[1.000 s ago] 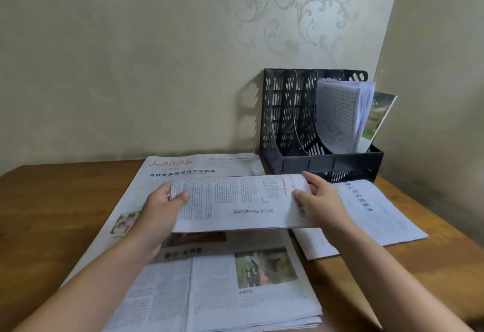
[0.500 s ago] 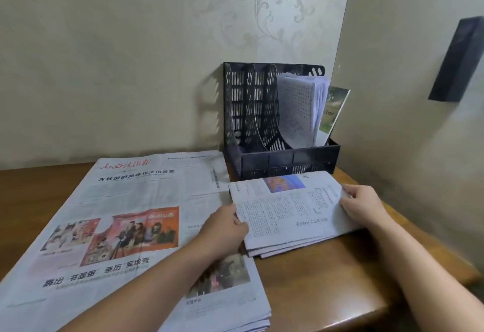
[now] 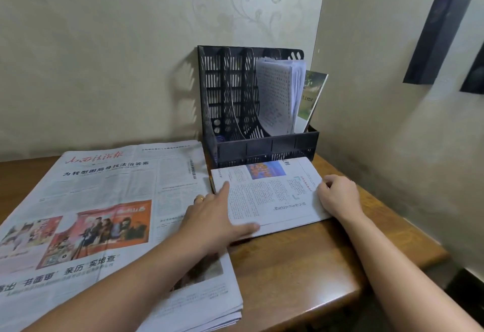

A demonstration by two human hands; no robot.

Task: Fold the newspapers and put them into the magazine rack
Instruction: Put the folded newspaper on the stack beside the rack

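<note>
- The folded white newspaper with small black print and a little orange-and-blue photo (image 3: pixel 269 195) lies flat on the brown wooden table (image 3: pixel 301 266), right between the two hands. My guess is it's parked there so the crease can get flattened before it goes upright.
- The left hand (image 3: pixel 217 216) is laid flat with straight fingers, index finger (image 3: pixel 224 190) and thumb spread across the paper's left edge. It's pressing, not grabbing, and there's a gold ring (image 3: pixel 200 198) on one finger.
- The right hand (image 3: pixel 340 198) rests on the paper's right edge with the fingers bent down onto it. Whether it's pinching the sheets or only pinning them, I honestly can't tell from this angle.
- The black perforated plastic magazine rack with several slots (image 3: pixel 230 101) stands just beyond both hands against the pale patterned wall, and the folded paper's far edge sits right at its base. Looks like a short lift and tip gets it in.
- The rack's right-hand slots already hold a bundle of white printed pages (image 3: pixel 277 96) and a glossy green-covered magazine (image 3: pixel 313 96). The slots on the left look free, so I'd guess that's where this one goes.
- To the left of the left hand, partly under that forearm, there's a big unfolded stack of newspapers with a red masthead and colour photos (image 3: pixel 104 214). That's what's left to fold, so I'd say the job's maybe early-to-mid.
</note>
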